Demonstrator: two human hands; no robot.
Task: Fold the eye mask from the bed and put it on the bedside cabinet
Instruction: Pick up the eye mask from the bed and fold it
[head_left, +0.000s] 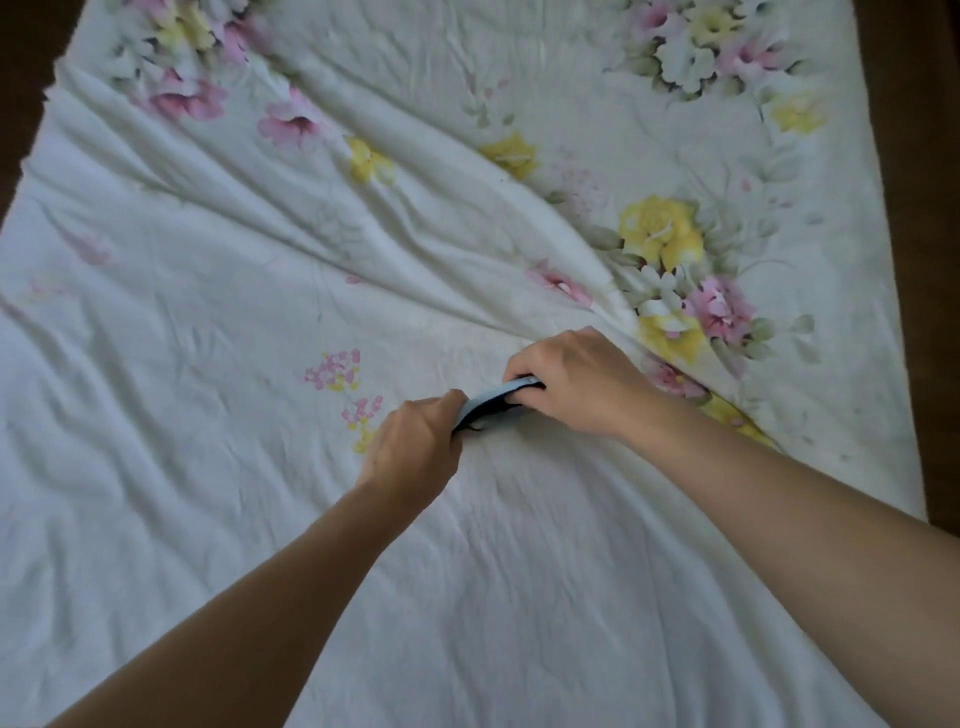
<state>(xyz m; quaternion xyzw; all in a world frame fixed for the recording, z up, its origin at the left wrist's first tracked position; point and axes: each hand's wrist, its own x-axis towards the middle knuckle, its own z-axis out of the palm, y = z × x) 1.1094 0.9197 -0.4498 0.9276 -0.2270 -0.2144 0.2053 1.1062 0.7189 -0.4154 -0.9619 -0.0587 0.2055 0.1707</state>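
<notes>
A light blue eye mask (491, 399) with a dark underside and a black strap is stretched between my two hands, just above the bed sheet (234, 519). My left hand (415, 447) grips its near left end with closed fingers. My right hand (576, 384) grips its far right end, fingers curled over it. Most of the mask is hidden inside the two fists. The bedside cabinet is not in view.
The bed is covered by a rumpled white sheet printed with pink and yellow flowers, with long creases running from upper left towards my right hand. Dark floor (924, 208) shows past the bed's right edge and at the top left corner.
</notes>
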